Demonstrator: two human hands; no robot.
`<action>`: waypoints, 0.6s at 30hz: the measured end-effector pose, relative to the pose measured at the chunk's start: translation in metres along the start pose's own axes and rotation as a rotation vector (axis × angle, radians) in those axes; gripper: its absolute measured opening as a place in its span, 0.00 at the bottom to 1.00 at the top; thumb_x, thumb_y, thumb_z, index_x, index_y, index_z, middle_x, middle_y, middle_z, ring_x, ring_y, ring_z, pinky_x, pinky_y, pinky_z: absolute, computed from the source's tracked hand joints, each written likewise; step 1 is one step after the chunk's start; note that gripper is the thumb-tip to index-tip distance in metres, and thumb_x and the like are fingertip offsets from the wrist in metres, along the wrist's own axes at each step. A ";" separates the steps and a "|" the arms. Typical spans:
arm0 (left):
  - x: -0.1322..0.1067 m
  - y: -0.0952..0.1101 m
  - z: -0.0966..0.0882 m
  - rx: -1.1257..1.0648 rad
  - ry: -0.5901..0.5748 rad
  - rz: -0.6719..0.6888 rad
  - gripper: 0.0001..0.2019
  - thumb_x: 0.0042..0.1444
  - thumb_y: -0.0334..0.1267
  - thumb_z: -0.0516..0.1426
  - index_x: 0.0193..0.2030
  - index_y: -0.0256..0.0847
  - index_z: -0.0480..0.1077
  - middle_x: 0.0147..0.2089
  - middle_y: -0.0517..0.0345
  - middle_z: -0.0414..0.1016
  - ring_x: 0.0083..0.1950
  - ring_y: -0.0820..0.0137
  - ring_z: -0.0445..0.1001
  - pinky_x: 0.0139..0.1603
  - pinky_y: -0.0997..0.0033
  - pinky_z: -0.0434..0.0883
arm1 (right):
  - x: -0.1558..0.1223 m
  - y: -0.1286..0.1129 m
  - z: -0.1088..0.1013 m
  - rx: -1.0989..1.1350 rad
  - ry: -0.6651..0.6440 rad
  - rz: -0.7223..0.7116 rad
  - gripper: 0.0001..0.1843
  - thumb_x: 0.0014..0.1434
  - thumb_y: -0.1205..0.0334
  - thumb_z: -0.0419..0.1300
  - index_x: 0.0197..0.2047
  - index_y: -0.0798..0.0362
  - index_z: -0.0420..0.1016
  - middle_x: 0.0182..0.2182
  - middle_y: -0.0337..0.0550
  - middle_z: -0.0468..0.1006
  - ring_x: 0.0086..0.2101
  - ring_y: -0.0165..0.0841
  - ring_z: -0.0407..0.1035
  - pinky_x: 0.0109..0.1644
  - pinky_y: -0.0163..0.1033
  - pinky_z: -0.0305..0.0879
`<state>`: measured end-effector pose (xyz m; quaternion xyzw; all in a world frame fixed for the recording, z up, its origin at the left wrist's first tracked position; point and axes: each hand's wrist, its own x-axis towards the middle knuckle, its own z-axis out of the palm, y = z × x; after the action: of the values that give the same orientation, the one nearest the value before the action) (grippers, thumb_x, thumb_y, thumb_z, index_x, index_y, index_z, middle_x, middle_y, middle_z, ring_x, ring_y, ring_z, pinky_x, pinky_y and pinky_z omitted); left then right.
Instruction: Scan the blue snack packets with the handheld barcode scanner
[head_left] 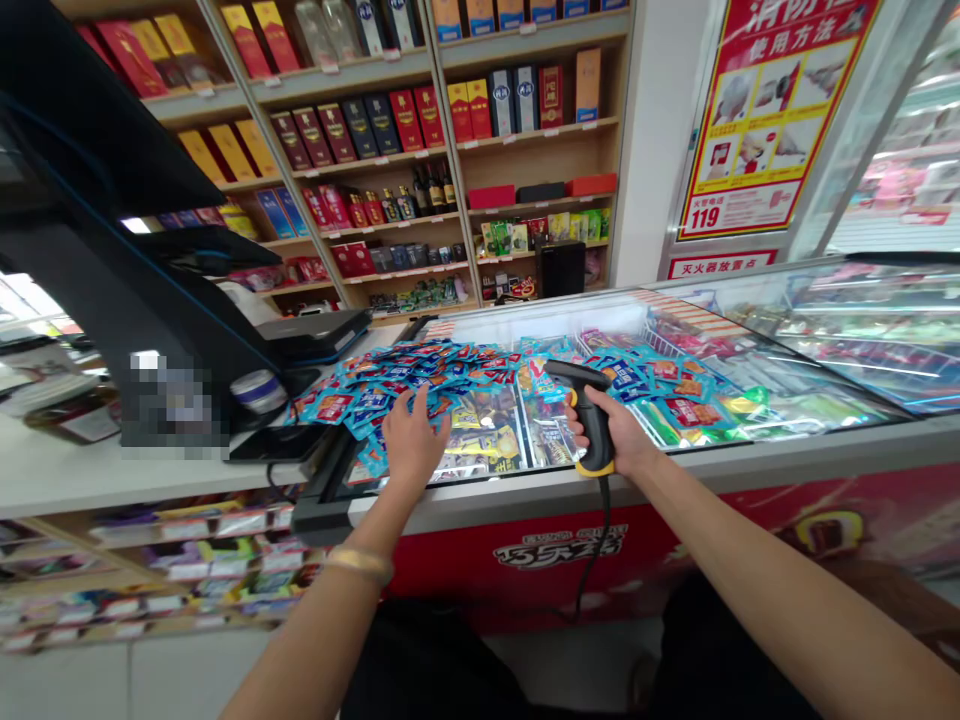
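My right hand (615, 432) grips a black barcode scanner (589, 410) with a yellow base, its head pointing left over the glass lid of a chest freezer (675, 470). Its black cable hangs down the freezer front. A heap of small blue and red snack packets (420, 375) lies spread on the glass. My left hand (411, 440) reaches into the near edge of that heap, fingers spread over the packets, palm down. A gold bangle sits on my left wrist.
A black till screen and stand (112, 220) rise at the left on a white counter (60, 470), with a tape roll (256, 390) beside it. Shelves of boxed goods and bottles (390, 130) fill the back wall. A red fire-safety poster (772, 110) hangs at the right.
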<state>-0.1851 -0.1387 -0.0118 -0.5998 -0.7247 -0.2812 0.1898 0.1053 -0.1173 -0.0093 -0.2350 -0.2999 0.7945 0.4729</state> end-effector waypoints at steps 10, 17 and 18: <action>-0.015 -0.013 -0.016 0.169 -0.085 -0.226 0.32 0.56 0.50 0.55 0.64 0.34 0.60 0.53 0.35 0.69 0.54 0.47 0.71 0.50 0.53 0.69 | -0.003 0.002 0.007 -0.051 0.018 0.056 0.11 0.61 0.56 0.56 0.35 0.56 0.70 0.23 0.40 0.68 0.19 0.25 0.61 0.16 0.27 0.60; -0.018 -0.015 -0.016 0.196 -0.112 -0.106 0.24 0.55 0.39 0.53 0.59 0.35 0.66 0.49 0.40 0.73 0.48 0.53 0.74 0.46 0.58 0.70 | -0.003 0.002 0.008 -0.045 0.031 0.055 0.12 0.63 0.57 0.53 0.34 0.56 0.70 0.23 0.40 0.67 0.19 0.25 0.60 0.16 0.27 0.60; -0.018 -0.016 -0.015 0.192 -0.116 -0.068 0.23 0.55 0.38 0.53 0.58 0.36 0.68 0.48 0.41 0.74 0.48 0.53 0.74 0.47 0.58 0.70 | -0.002 0.002 0.008 -0.045 0.028 0.053 0.11 0.63 0.57 0.53 0.34 0.56 0.70 0.23 0.40 0.68 0.19 0.25 0.60 0.16 0.27 0.60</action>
<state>-0.1983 -0.1639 -0.0145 -0.5693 -0.7778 -0.1816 0.1947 0.0999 -0.1224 -0.0053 -0.2645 -0.3047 0.7964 0.4505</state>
